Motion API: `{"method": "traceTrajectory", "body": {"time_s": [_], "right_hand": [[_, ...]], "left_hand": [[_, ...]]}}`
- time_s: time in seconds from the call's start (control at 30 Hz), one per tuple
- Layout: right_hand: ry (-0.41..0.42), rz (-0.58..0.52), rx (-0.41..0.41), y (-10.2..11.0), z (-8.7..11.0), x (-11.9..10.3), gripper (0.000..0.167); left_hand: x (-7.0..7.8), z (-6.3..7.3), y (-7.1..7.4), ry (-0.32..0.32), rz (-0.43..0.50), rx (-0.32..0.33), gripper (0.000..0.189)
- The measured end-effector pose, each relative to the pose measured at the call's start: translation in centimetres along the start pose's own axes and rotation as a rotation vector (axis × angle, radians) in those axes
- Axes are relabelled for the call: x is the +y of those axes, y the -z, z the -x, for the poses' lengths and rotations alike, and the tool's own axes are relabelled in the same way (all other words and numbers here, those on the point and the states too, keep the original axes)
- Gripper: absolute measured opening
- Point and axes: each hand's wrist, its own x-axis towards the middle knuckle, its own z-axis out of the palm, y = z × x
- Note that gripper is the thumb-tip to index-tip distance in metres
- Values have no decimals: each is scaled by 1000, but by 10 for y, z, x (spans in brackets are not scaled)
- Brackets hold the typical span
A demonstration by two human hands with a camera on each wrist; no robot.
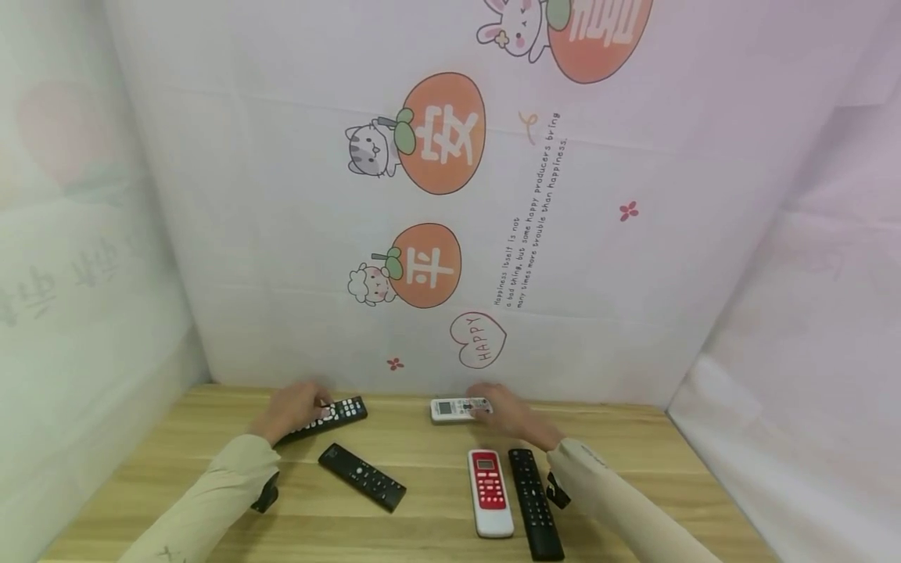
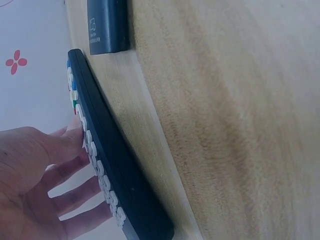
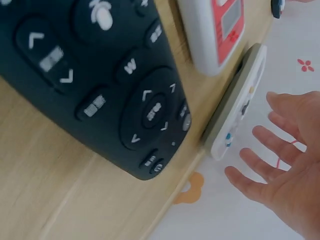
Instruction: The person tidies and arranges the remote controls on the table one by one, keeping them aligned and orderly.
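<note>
My left hand [image 1: 296, 409] lies over a long black remote control [image 1: 345, 411] with pale buttons at the table's back left. The thumb [image 2: 74, 134] touches its button face, and the other fingers reach to its far side, their tips hidden. My right hand [image 1: 508, 412] is over the right end of a small white remote control [image 1: 450, 410] near the back wall. In the right wrist view its fingers [image 3: 277, 145] are spread, with a gap between them and that white remote.
A shorter black remote [image 1: 362, 477] lies slantwise at the front left. A red-and-white remote [image 1: 490, 493] and a long black remote [image 1: 536, 504] lie side by side near my right forearm. Printed white cloth [image 1: 317, 234] rises behind the wooden table [image 1: 422, 532].
</note>
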Motion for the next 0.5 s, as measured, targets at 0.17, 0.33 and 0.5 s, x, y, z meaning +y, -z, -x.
{"method": "traceTrajectory", "body": {"time_s": [0.17, 0.33, 0.5], "right_hand": [[10, -24, 18, 0, -3, 5, 43], [82, -40, 2, -6, -5, 17, 45], [66, 0, -62, -5, -3, 14, 38]], "left_hand": [[3, 0, 3, 15, 6, 5, 12], [3, 2, 1, 26, -2, 10, 11], [4, 3, -1, 20, -6, 29, 10]]}}
